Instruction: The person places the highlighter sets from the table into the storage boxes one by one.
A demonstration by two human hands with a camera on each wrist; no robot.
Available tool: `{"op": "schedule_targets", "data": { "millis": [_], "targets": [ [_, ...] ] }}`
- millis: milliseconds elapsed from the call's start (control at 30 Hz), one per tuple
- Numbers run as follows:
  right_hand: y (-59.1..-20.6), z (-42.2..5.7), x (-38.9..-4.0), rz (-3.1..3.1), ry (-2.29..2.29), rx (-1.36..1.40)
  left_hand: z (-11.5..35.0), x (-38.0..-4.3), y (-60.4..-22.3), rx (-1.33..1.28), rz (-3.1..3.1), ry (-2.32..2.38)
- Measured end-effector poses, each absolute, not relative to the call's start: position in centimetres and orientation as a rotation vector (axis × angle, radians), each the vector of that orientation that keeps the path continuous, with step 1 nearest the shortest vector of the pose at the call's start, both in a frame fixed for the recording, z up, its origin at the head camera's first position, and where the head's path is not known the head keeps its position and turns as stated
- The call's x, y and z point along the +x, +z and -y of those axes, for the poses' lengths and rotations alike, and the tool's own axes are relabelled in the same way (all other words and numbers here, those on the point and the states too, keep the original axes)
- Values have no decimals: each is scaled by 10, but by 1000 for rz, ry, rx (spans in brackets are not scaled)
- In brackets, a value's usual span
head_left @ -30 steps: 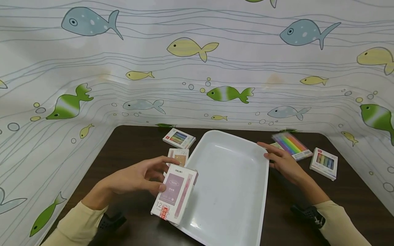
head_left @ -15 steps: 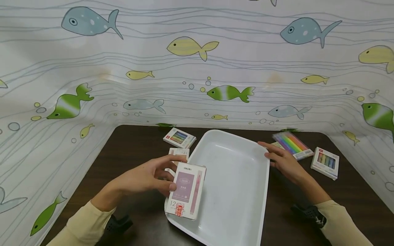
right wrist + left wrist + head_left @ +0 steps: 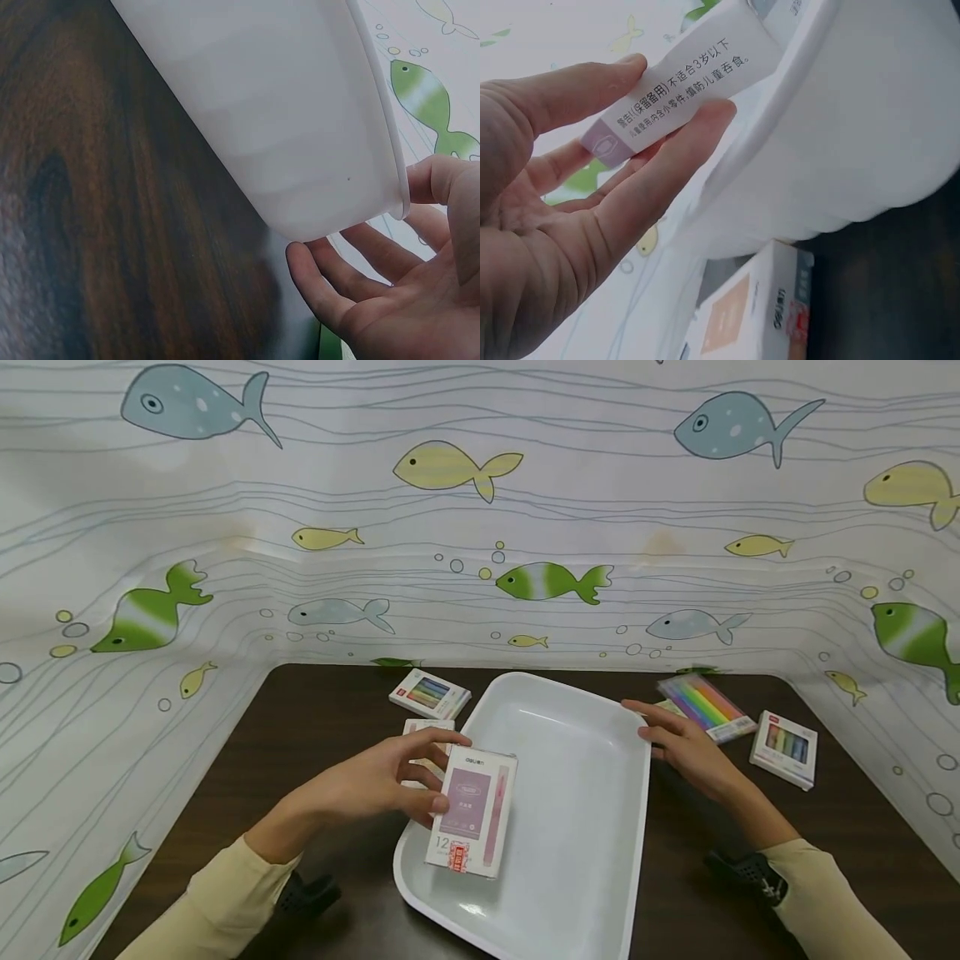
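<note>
My left hand [image 3: 382, 777] pinches a white and purple box [image 3: 468, 814] marked 12, with a pink pen-like stick printed on its front. The box is tilted over the left side of the white tray [image 3: 573, 810]. In the left wrist view the thumb and fingers hold the box [image 3: 682, 94] at its narrow printed side, above the tray rim. My right hand [image 3: 693, 756] holds the tray's far right corner; the right wrist view shows its thumb at the rim and its fingertips at the tray's outer wall [image 3: 300, 112].
Left of the tray, a white and orange box [image 3: 727, 322] is partly hidden by my left hand; a color-set box [image 3: 430, 693] lies behind it. At right lie a rainbow-colored flat pack [image 3: 705, 706] and another color-set box [image 3: 785, 750] on the dark table [image 3: 300, 718]. Fish-patterned cloth surrounds the table.
My left hand has carried the white and purple box rightward and slightly away, from the tray's left edge to over its inside. The right hand stays at the tray corner.
</note>
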State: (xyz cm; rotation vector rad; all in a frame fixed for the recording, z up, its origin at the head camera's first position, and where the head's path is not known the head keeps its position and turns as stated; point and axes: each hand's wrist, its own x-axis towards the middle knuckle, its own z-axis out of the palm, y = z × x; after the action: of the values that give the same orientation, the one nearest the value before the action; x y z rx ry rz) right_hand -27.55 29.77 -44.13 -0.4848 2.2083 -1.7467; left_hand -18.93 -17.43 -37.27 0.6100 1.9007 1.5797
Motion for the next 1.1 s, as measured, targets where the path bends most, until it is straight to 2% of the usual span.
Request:
{"op": "schedule_targets", "data": {
  "millis": [433, 767, 1100],
  "targets": [
    [-435, -305, -276, -2255, -1720, -475, 135, -226, -369, 692, -1978, 1515],
    [-436, -309, -277, -2270, -1731, -487, 126, -253, -368, 741, -2019, 1483],
    [-442, -299, -277, -2235, -1735, -504, 121, -266, -364, 724, -2055, 1428]
  ]
}}
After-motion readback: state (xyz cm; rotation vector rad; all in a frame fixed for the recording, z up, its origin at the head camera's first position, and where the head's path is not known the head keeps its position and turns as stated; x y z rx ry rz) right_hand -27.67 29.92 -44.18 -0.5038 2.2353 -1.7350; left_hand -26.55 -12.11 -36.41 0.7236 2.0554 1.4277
